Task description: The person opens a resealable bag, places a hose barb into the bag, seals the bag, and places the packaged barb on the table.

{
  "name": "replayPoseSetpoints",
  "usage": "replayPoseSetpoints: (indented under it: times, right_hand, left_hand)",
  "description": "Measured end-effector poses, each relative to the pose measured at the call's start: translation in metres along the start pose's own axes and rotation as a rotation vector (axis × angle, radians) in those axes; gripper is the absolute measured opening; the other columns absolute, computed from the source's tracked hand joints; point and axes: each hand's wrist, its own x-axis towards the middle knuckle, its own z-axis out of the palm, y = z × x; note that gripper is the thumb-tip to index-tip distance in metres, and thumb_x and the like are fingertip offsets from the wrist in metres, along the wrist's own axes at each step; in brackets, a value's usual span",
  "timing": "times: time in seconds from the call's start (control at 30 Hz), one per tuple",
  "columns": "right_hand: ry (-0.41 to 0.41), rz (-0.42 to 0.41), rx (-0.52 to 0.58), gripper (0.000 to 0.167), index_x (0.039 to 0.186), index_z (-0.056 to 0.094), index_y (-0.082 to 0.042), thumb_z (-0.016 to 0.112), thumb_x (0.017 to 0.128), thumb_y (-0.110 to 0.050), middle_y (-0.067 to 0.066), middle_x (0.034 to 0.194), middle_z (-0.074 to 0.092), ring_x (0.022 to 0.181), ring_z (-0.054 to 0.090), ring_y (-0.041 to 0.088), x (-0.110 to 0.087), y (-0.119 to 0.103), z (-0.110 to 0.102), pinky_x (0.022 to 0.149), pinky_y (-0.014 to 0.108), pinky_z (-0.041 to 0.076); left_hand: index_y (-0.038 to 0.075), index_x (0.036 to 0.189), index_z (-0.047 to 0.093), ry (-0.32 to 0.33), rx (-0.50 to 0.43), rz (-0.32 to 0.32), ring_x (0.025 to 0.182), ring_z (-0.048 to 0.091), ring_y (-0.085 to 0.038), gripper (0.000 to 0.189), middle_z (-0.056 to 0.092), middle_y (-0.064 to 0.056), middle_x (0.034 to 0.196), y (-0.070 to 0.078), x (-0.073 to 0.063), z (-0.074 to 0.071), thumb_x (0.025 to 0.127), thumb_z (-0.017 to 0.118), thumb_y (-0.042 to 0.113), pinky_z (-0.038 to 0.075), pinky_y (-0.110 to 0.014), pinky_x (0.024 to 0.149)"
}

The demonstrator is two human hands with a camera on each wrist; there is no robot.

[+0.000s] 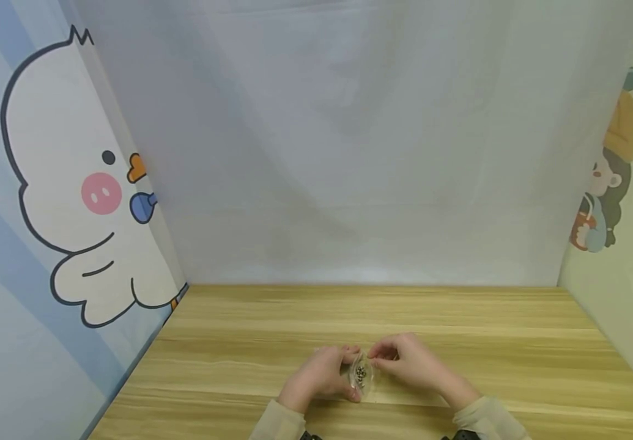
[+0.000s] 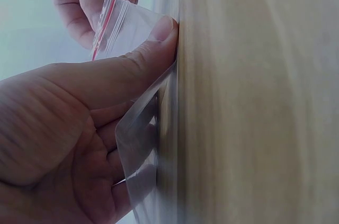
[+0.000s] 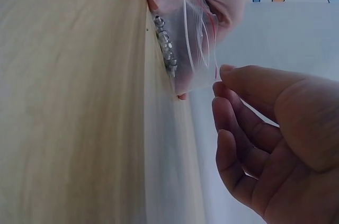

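A small clear zip bag (image 1: 368, 380) with a red line along its mouth (image 2: 106, 25) stands on the table, mouth up. Several small shiny metal pieces (image 3: 165, 46) lie at its bottom; they look like nuts or beads, too small to tell. My left hand (image 1: 322, 373) holds the bag between thumb and fingers from the left, and its sides bow apart. From the right, my right hand (image 1: 412, 366) pinches the bag's upper edge with thumb and index fingertips. A clear plastic sheet or flap (image 2: 135, 150) shows under my left palm; whether it belongs to the bag I cannot tell.
The wood-grain table (image 1: 228, 330) reaches back to a pale grey curtain (image 1: 349, 153). Printed cloth walls with a cartoon bird (image 1: 68, 183) on the left and a cartoon figure (image 1: 610, 183) on the right close off the sides.
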Motion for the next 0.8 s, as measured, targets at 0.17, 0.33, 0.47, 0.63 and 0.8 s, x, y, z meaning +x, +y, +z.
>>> replayPoseSetpoints:
  times: [0.17, 0.33, 0.47, 0.63, 0.8]
  right_hand:
    - [-0.057, -0.013, 0.013, 0.007, 0.103, 0.08, -0.011, 0.079, 0.098, -0.015, -0.012, 0.088, 0.074, 0.077, 0.065, 0.002, -0.006, -0.004, -0.002, 0.069, 0.024, 0.058]
    - [-0.169, -0.028, 0.072, 0.009, 0.105, 0.079, -0.012, 0.08, 0.098, -0.018, -0.012, 0.083, 0.073, 0.073, 0.066, 0.001, -0.016, -0.007, 0.003, 0.068, 0.023, 0.059]
    - [-0.22, -0.048, 0.099, 0.014, 0.111, 0.079, -0.013, 0.079, 0.098, -0.019, -0.013, 0.081, 0.073, 0.072, 0.065, -0.001, -0.024, -0.007, 0.011, 0.067, 0.022, 0.059]
    - [-0.239, -0.079, 0.108, 0.018, 0.117, 0.078, -0.014, 0.078, 0.1, -0.02, -0.016, 0.085, 0.072, 0.076, 0.065, -0.002, -0.029, -0.009, 0.018, 0.07, 0.021, 0.059]
    - [-0.2, -0.065, 0.099, 0.012, 0.109, 0.08, -0.014, 0.076, 0.101, -0.023, -0.015, 0.093, 0.076, 0.079, 0.064, -0.003, -0.029, -0.011, 0.022, 0.072, 0.021, 0.059]
  left_hand:
    - [0.01, 0.13, 0.076, -0.005, -0.03, -0.015, 0.145, 0.054, -0.03, 0.071, 0.061, 0.002, 0.152, 0.0, 0.001, 0.002, 0.064, 0.102, 0.022, 0.039, -0.049, 0.124]
    - [0.01, 0.133, 0.075, 0.003, 0.003, -0.011, 0.144, 0.055, -0.031, 0.074, 0.061, 0.003, 0.152, -0.001, 0.002, 0.003, 0.065, 0.102, 0.024, 0.041, -0.048, 0.123]
    - [0.011, 0.135, 0.074, 0.006, 0.025, 0.0, 0.142, 0.057, -0.031, 0.077, 0.062, 0.002, 0.151, -0.002, 0.001, 0.003, 0.065, 0.103, 0.025, 0.043, -0.048, 0.121]
    - [0.011, 0.14, 0.071, 0.002, 0.034, 0.013, 0.142, 0.056, -0.03, 0.083, 0.063, 0.001, 0.151, -0.002, 0.002, 0.002, 0.065, 0.103, 0.026, 0.043, -0.047, 0.121]
    - [0.011, 0.143, 0.068, -0.005, 0.068, 0.027, 0.142, 0.056, -0.028, 0.087, 0.062, 0.0, 0.151, 0.0, 0.004, 0.001, 0.066, 0.103, 0.029, 0.043, -0.045, 0.121]
